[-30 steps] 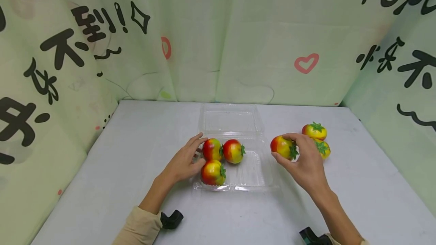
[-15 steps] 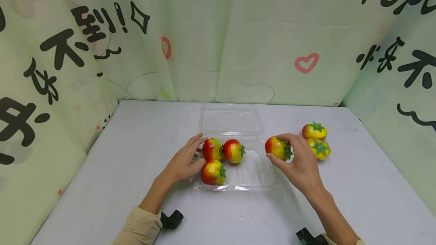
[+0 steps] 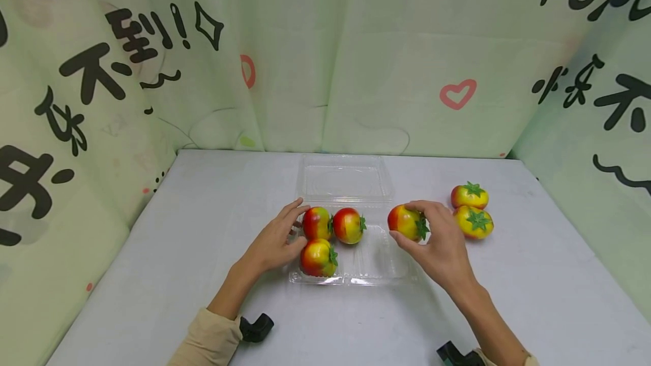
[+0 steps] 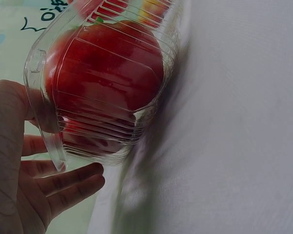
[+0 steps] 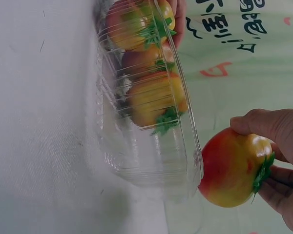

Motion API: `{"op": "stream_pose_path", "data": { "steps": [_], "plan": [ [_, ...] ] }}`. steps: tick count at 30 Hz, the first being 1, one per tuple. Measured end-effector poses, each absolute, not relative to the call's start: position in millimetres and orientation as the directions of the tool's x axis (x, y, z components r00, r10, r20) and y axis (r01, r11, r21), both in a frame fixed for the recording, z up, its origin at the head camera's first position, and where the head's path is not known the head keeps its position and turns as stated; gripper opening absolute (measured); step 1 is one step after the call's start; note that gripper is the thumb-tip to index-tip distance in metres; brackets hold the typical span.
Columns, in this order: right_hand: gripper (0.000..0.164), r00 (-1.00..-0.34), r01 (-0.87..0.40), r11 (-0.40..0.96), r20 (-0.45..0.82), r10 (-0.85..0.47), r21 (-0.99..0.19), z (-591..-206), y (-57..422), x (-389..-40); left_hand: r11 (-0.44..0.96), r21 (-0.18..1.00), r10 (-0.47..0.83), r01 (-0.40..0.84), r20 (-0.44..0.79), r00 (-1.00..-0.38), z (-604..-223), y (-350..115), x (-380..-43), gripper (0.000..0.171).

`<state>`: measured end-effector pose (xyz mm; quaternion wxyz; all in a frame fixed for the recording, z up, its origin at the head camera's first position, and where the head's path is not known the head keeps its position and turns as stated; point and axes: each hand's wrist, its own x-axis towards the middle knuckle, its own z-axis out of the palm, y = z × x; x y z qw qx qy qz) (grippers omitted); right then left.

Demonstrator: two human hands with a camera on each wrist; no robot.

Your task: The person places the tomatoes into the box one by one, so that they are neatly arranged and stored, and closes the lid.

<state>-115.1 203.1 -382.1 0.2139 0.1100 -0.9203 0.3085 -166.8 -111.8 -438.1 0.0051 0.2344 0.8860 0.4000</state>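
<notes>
Pinching red-yellow fruit (image 3: pixel 404 222): right hand (image 3: pixel 443 244) | left hand (image 3: pixel 276 245): fingers apart, at clear container (image 3: pixel 378 253)

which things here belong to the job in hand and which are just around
Part of the job:
Fruit in the right hand
Open clear container with three fruits
Two loose fruits, probably

Just around:
White tabletop
Printed curtain
Black wrist pieces

A raised red-yellow fruit (image 3: pixel 406 221), tipped sideways, perhaps touches the clear box (image 3: pixel 377 264).

A green curtain (image 3: pixel 386 61), probably cloth, backs the worktop (image 3: pixel 356 326): black lettering (image 3: pixel 89 81) at ten o'clock, red heart (image 3: pixel 455 106) at two.
</notes>
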Motion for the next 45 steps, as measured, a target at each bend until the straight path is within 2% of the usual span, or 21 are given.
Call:
{"op": "stream_pose_path", "data": {
  "steps": [9, 45],
  "plan": [
    [0.054, -0.901, -0.325, 0.782, 0.425, -0.085, -0.532, -382, 195, -114, 0.571, 0.709, 0.42, 0.414, 0.182, -0.889, -439, -112, -167, 0.065],
    [0.053, -0.888, -0.41, 0.725, 0.425, -0.177, -0.553, -393, 166, -110, 0.576, 0.705, 0.419, 0.413, 0.179, -0.89, -437, -113, -166, 0.065]
  ]
}}
